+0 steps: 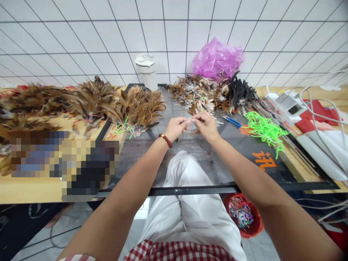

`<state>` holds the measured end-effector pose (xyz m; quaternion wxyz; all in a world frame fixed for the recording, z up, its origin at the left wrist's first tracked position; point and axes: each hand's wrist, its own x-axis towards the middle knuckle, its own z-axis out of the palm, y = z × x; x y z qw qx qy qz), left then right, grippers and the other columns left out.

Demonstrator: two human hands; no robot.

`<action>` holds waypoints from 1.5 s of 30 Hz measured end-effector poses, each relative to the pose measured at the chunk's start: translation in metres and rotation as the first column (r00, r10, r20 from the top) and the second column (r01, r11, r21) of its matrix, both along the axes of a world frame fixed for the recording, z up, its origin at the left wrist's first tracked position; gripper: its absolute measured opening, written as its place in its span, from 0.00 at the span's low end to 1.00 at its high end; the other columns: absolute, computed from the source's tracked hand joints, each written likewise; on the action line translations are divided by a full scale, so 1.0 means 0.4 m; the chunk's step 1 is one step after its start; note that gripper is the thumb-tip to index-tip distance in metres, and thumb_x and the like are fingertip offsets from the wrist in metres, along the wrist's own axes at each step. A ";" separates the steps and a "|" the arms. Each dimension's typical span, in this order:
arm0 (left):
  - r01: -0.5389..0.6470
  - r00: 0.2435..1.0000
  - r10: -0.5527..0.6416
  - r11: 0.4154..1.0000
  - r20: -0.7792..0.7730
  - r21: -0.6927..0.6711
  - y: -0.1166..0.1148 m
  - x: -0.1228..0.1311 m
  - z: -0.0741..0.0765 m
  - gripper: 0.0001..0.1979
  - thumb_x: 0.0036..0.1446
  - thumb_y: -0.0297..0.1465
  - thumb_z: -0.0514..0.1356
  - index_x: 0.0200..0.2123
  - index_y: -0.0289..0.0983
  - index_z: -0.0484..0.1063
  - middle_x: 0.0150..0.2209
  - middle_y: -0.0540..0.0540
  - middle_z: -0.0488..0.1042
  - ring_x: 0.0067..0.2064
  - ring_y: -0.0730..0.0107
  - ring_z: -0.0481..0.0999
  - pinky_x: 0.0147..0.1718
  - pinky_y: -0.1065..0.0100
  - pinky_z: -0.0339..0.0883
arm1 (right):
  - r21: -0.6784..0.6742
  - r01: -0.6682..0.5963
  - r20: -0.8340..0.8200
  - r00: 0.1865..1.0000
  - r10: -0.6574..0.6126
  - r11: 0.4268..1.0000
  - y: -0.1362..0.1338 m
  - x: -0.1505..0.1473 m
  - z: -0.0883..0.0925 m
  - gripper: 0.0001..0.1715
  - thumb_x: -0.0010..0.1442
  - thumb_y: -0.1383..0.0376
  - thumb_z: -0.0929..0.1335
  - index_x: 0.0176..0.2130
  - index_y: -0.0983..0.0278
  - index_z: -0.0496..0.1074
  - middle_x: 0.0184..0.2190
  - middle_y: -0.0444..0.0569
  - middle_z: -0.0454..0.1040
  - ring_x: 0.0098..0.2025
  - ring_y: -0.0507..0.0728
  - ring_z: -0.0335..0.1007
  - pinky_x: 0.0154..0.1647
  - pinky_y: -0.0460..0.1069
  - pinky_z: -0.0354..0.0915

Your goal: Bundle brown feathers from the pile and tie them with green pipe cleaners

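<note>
- Fingertips do the work here: the left hand and the right hand meet above the far part of the glass-topped table. Each pinches one end of a small pale tuft of feathers, and the other fingers curl in loosely.
- The tuft is held in the air just in front of the mixed feather pile, clear of the glass. It is too small to tell how many feathers are in it.
- From where I stand, the pinch looks best placed low on the quills, so the stems line up and the vanes fan free rather than getting crushed.
- I'd judge that a light, even grip from both sides matters. Too hard and the quills may bend; too soft and the tuft could slide apart.
- Wrists low and near the table, as they are, should steady the hands. The bead bracelet on the left wrist sits clear of the work.
- Blue scissors and green cords lie just right of the right hand, and brown feather bunches lie to the left.
- Fine feathers shift easily, so small, slow movements seem wise.
</note>
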<state>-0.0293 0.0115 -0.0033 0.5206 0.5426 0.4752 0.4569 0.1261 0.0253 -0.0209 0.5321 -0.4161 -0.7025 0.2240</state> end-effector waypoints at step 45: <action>-0.026 0.998 0.026 1.000 0.059 -0.011 0.002 -0.011 -0.004 0.11 0.51 0.35 0.62 0.24 0.33 0.71 0.16 0.54 0.60 0.17 0.83 0.55 0.17 0.75 0.46 | 0.247 0.251 0.192 0.934 -0.301 0.936 0.042 0.091 -0.006 0.11 0.59 0.68 0.62 0.38 0.63 0.73 0.36 0.51 0.73 0.41 0.58 0.69 0.45 0.53 0.64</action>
